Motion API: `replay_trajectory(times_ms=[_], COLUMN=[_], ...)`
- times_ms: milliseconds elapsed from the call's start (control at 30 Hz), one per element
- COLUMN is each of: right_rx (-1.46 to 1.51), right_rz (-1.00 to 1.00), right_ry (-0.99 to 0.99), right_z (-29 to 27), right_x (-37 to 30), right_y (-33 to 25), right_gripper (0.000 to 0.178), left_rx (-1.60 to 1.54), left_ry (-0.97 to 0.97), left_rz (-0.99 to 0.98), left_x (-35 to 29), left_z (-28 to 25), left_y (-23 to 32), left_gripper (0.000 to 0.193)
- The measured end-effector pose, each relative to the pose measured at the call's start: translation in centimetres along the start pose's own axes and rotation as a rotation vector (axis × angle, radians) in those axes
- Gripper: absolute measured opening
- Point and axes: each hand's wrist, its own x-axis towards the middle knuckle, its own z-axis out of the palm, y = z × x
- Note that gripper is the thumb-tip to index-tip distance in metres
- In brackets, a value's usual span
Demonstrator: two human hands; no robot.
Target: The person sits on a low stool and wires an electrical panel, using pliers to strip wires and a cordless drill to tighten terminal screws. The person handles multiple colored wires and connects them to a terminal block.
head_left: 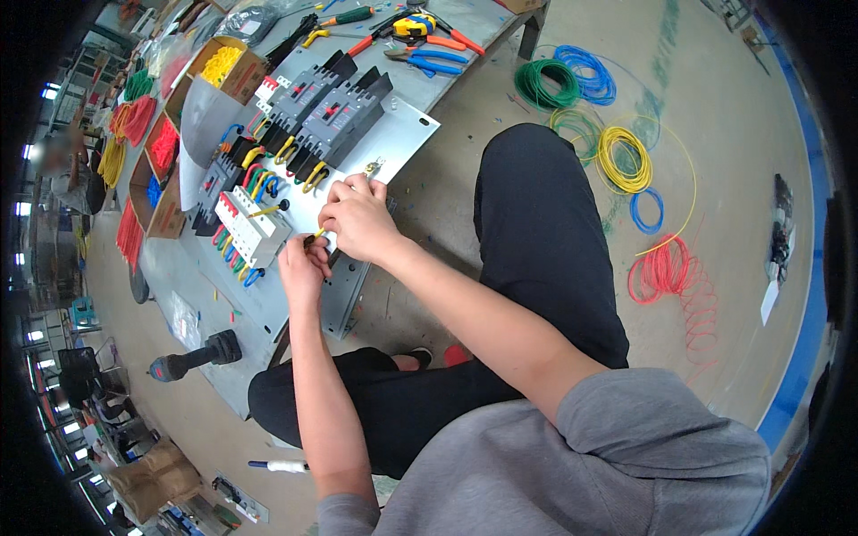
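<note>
My left hand (302,270) is closed at the near edge of a pale metal mounting plate (407,141), its fingertips pinching a short yellow wire (317,235) with a dark end. Curled just right of it is my right hand (359,217), its thumb close to that wire; whatever its fingers hold is hidden. Grey moulded-case circuit breakers (341,118) with yellow wire loops stand on the plate beyond my hands. A row of white miniature circuit breakers (252,225), with coloured wires along it, lies to the left. A small metal terminal (373,167) sits beyond my right fingers.
Pliers (429,61), a yellow tape measure (415,25) and a screwdriver (349,16) lie on the far table. Cardboard boxes (167,214) hold coloured parts at left. A cordless power tool (197,355) lies nearer. Wire coils (624,161) rest on the floor at right.
</note>
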Motion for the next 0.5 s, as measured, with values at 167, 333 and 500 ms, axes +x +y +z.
replay_trajectory(times_ms=[167,333,500], right_rx=[0.020,-0.012,-0.074], right_rz=[0.021,0.032,0.089], right_ry=[-0.062,-0.046,-0.198], right_z=[-0.2,0.0,-1.3], right_x=[0.1,0.2,1.9], right_y=[-0.1,-0.1,-0.4], right_gripper=[0.007,0.010,0.013], left_rx=[-0.013,0.063,0.136], left_ry=[-0.087,-0.104,-0.097], left_rz=[0.003,-0.043,-0.040], left_x=[-0.2,-0.3,-0.5], left_z=[-1.1,-0.9,-0.9], left_y=[-0.1,0.5,1.1], left_gripper=[0.049,0.049,0.058])
